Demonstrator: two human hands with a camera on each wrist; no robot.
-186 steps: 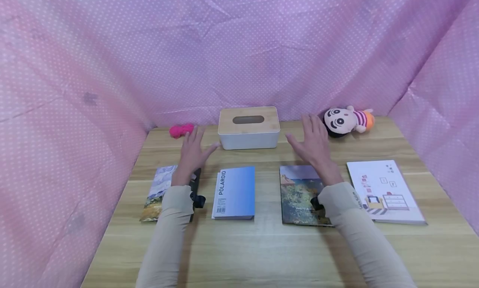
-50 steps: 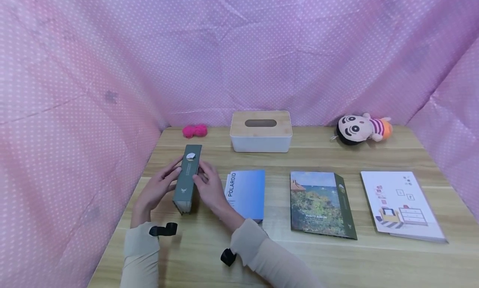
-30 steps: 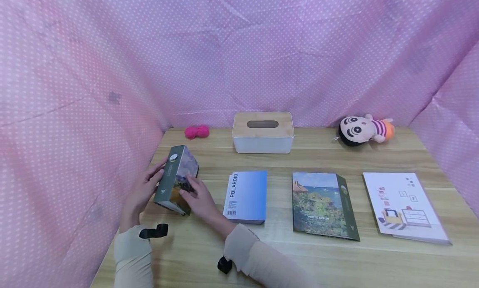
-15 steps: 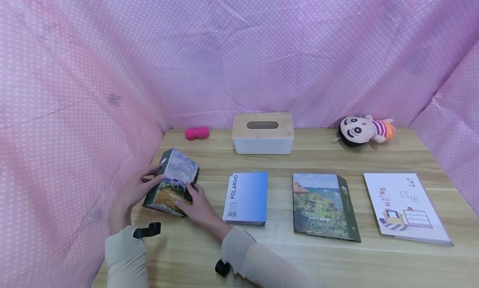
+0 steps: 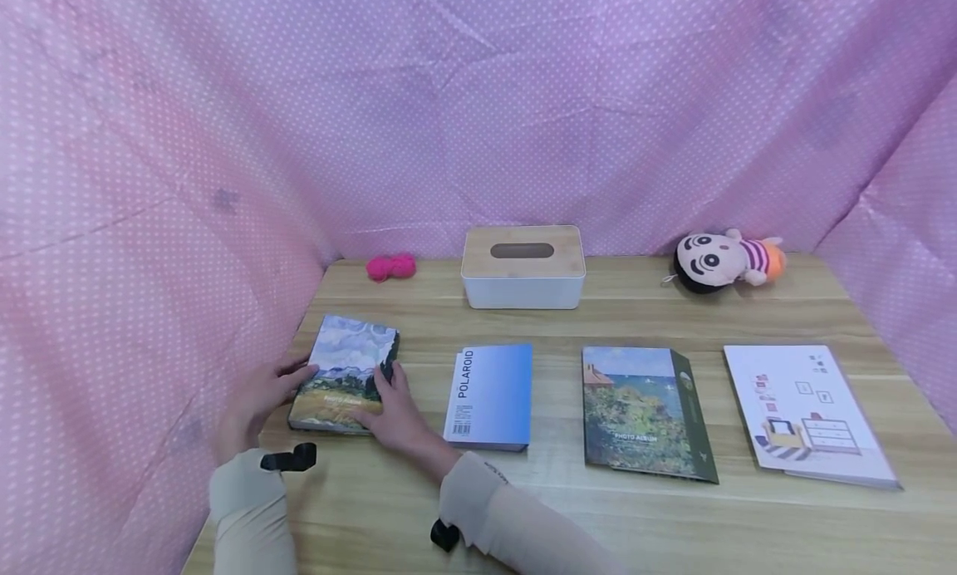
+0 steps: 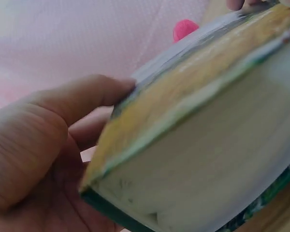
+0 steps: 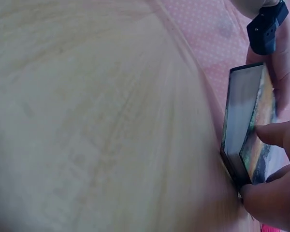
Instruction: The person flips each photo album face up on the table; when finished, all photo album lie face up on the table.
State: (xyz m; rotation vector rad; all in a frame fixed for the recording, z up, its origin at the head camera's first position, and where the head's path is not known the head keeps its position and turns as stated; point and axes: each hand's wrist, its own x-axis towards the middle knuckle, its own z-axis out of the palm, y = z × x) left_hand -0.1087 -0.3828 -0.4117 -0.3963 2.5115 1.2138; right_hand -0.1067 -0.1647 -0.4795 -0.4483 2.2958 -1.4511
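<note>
At the left of the table, a thick photo album (image 5: 345, 374) with a painted landscape cover lies face up between both hands. My left hand (image 5: 257, 400) grips its left side, the thumb over the cover's edge; the left wrist view shows this hand (image 6: 48, 145) round the corner near the album's page block (image 6: 198, 159). From the right, my right hand (image 5: 396, 413) holds the opposite edge, thumb on the lower cover and fingers along the side. In the right wrist view that thumb presses on the album (image 7: 246, 130) while the fingers reach its edge.
Right of the album lie a blue Polaroid book (image 5: 492, 396), a second photo album (image 5: 635, 409) with a seaside painting, and a white illustrated book (image 5: 800, 400). Behind stand a tissue box (image 5: 523, 288), a pink bundle (image 5: 391, 267) and a plush doll (image 5: 721, 262). A pink dotted curtain (image 5: 463, 101) encloses the table.
Both hands, first empty over the table, took hold of the left album and stood it spine up. Since then it has tipped leftward and down until its landscape cover faces up.
</note>
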